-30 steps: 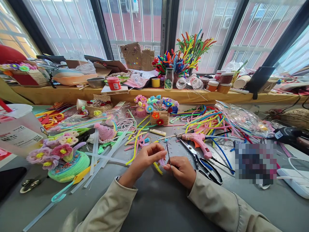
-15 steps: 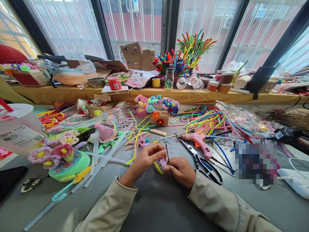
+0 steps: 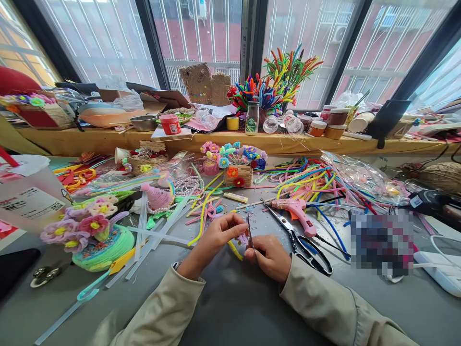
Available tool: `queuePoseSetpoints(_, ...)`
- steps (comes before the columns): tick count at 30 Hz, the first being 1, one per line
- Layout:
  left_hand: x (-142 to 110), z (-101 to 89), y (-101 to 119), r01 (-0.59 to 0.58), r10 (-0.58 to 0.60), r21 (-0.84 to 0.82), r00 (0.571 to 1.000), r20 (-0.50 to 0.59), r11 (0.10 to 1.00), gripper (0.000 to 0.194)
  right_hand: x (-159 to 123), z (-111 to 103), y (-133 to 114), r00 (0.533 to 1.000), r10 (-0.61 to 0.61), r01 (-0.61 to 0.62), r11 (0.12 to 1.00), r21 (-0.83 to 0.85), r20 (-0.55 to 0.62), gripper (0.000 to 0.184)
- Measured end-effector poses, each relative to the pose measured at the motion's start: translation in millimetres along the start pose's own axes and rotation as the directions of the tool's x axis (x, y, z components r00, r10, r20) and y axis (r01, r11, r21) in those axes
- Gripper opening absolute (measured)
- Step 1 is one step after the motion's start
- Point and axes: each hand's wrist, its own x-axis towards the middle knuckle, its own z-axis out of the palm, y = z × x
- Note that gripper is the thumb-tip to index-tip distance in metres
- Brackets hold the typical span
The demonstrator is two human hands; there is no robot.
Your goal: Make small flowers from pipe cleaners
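Note:
My left hand [image 3: 221, 240] has thumb and fingertips pinched together on a small lilac fuzzy pipe-cleaner piece [image 3: 243, 238], mostly hidden by the fingers. A yellow pipe-cleaner end [image 3: 236, 251] sticks out below it, toward me. In my right hand [image 3: 271, 255] is a pair of small, thin-bladed scissors [image 3: 249, 229], seen nearly edge-on, with the points up beside the lilac piece. Its handles are hidden in the closed fingers. Whether the blades touch the fuzz cannot be made out. Both hands are close together above the grey table [image 3: 230, 307].
Large black-handled scissors [image 3: 297, 240] and a pink glue gun [image 3: 297, 214] lie right of my hands. Loose pipe cleaners [image 3: 306, 178] pile behind them. Glue sticks [image 3: 169, 223] and a green flower-topped piece [image 3: 104, 247] are at left. A drink cup [image 3: 29, 192] stands far left.
Both hands stay almost in place. The scissors in my right hand and the lilac piece have shifted very slightly.

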Motion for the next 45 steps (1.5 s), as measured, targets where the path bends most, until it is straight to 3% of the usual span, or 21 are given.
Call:
queuePoseSetpoints(10,0.9,-2.2,-3.0,0.012,-0.010,-0.046,0.999,0.052,0.999,0.012,0.1,0.0,1.1,0.999,0.016,-0.016,1.000,-0.004,0.044,0.055)
queuePoseSetpoints(23,0.0,-1.2,-2.8,0.055,-0.050,-0.064,0.995,0.083,0.996,0.014,-0.1,2.0,3.8,1.000,-0.030,0.030,0.999,-0.020,-0.005,0.056)
queuePoseSetpoints(38,-0.1,-1.1,-3.1,0.050,-0.046,-0.056,0.997,0.061,0.997,0.013,0.8,2.7,6.7,0.992,-0.082,0.076,0.995,-0.066,-0.099,0.054)
queuePoseSetpoints(45,0.3,-2.7,-4.4,0.075,-0.073,-0.120,0.997,0.026,0.990,0.010,1.5,0.8,6.3,0.993,-0.047,0.043,0.998,-0.043,-0.107,0.054)
